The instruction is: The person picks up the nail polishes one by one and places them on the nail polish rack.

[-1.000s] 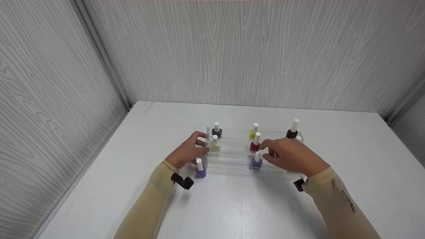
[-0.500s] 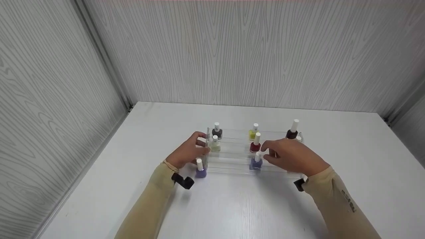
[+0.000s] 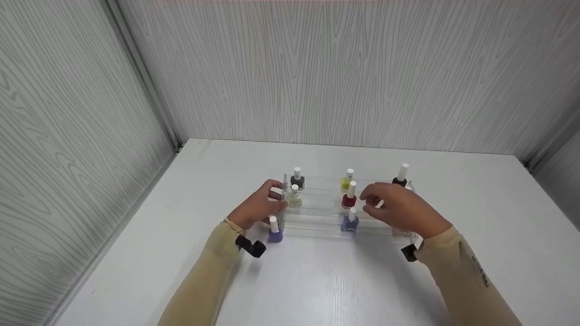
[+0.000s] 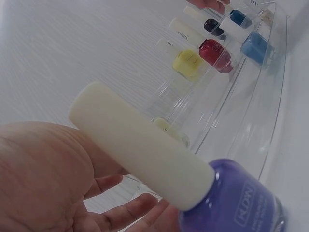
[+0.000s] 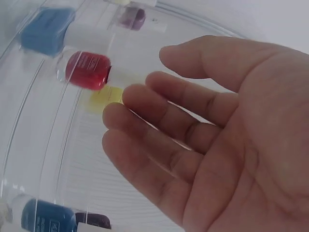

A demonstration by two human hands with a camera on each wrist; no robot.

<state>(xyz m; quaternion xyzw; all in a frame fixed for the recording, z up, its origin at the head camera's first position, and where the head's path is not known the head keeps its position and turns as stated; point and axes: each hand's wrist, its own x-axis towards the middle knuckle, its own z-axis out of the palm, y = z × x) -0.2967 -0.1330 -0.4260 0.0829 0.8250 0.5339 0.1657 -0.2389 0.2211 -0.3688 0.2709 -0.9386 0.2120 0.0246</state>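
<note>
My left hand point(image 3: 257, 207) holds the left end of a clear stepped acrylic rack point(image 3: 317, 219), its thumb and fingers at the side panel. By the left wrist, a purple nail polish bottle point(image 3: 275, 234) with a white cap stands on the table; it looms close in the left wrist view. My right hand point(image 3: 398, 206) hovers over the rack's right part, fingers loosely bent and nothing between them. Left of its fingertips are a red nail polish bottle point(image 3: 349, 200) on the middle step and a blue-violet bottle point(image 3: 350, 223) on the lowest step.
A grey bottle point(image 3: 297, 182), a yellow one point(image 3: 346, 183) and a dark one point(image 3: 399, 181) stand along the top step. At middle left is a pale yellow bottle point(image 3: 295, 200). Right-side bottles are partly hidden behind my right hand. A grained panel point(image 3: 317, 72) rises behind the table.
My right hand has drawn slightly right, away from the red and blue-violet bottles, and its thumb and fingers have parted a little. My left hand stays at the rack.
</note>
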